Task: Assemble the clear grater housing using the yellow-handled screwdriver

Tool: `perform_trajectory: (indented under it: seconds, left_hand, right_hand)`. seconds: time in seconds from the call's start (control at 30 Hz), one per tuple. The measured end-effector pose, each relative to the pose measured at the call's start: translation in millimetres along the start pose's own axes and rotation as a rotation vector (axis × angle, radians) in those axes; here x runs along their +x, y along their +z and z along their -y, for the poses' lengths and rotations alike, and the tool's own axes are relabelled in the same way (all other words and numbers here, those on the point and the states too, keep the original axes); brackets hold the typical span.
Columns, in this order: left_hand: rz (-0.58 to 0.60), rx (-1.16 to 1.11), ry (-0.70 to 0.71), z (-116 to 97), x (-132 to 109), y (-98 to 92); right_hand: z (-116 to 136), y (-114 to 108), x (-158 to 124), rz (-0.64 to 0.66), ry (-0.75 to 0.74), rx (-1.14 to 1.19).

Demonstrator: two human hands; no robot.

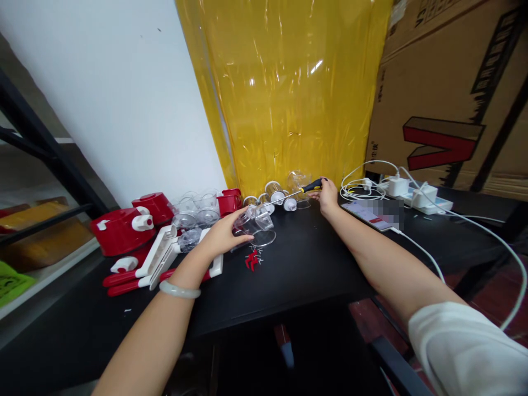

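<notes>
My left hand point(226, 235) is closed around a clear plastic cup-like part point(252, 221), tilted on its side on the black table. In my right hand point(325, 197) is a screwdriver point(312, 186) with a black and yellow handle. Its long metal shaft slants left and down toward the clear part; whether the tip touches it I cannot tell. Just in front of the clear part lie small red pieces point(252, 259) and several screws point(259, 254). Behind it sit several perforated metal drums point(274, 191) with white ends and another clear plastic part point(299, 180).
At the left are red housings point(122, 232), white-and-red handled parts point(159, 258) and clear cups point(197, 212). A phone point(367, 213) and a power strip point(433, 204) with chargers and white cables lie to the right. A yellow plastic curtain point(289, 99) and a cardboard box point(445, 93) stand behind.
</notes>
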State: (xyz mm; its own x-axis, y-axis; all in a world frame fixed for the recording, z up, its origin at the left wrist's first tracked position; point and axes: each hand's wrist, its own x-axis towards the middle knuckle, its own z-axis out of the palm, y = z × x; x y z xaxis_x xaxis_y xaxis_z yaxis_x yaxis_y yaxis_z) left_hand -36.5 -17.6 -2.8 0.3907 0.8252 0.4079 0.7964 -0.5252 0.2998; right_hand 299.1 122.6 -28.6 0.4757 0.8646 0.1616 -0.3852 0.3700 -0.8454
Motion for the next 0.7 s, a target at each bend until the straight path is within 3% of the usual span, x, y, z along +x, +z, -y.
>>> perform_trajectory:
  seconds: [0.33, 0.7]
  left_hand:
    - [-0.003, 0.008, 0.029, 1.5, 0.7, 0.8]
    - [-0.006, 0.015, 0.014, 0.1, 0.9, 0.4]
  right_hand:
    - [-4.2, -2.6, 2.8, -0.04, -0.178, -0.108]
    - [-4.7, -2.2, 8.2, -0.048, -0.071, -0.058]
